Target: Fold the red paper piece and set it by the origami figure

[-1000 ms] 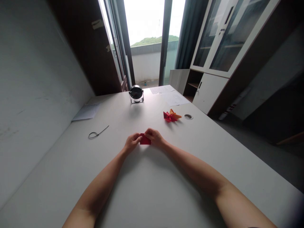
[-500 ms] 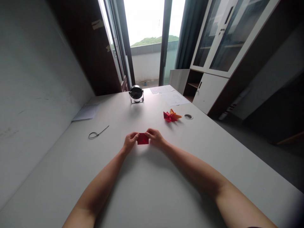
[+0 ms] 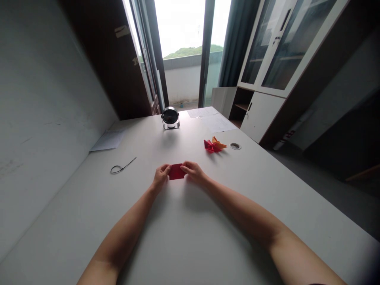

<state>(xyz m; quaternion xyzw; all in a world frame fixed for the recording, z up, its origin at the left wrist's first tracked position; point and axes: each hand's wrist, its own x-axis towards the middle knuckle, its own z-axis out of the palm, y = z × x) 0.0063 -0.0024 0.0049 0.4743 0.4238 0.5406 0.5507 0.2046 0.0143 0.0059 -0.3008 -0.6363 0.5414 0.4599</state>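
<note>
A small red piece of folded paper (image 3: 177, 171) is held up between my two hands, just above the white table (image 3: 190, 229). My left hand (image 3: 162, 174) pinches its left edge with the thumb in front. At the upper right corner my right hand (image 3: 192, 170) grips it between thumb and fingers. The fingers behind the paper are hidden. Farther off to the right lie folded paper figures, one red (image 3: 211, 146) and one orange (image 3: 219, 143), touching each other.
A black cable tie (image 3: 117, 169) lies looped on the left. At the back stands a small round black-and-silver fan-like device (image 3: 170, 118). Paper sheets lie at the back right (image 3: 218, 123) and far left (image 3: 107, 140). A round cable hole (image 3: 235, 146) is near the right edge.
The red paper has shifted slightly left and tilted, its right side now higher. My left hand has moved a little left with it; my right hand has barely moved.
</note>
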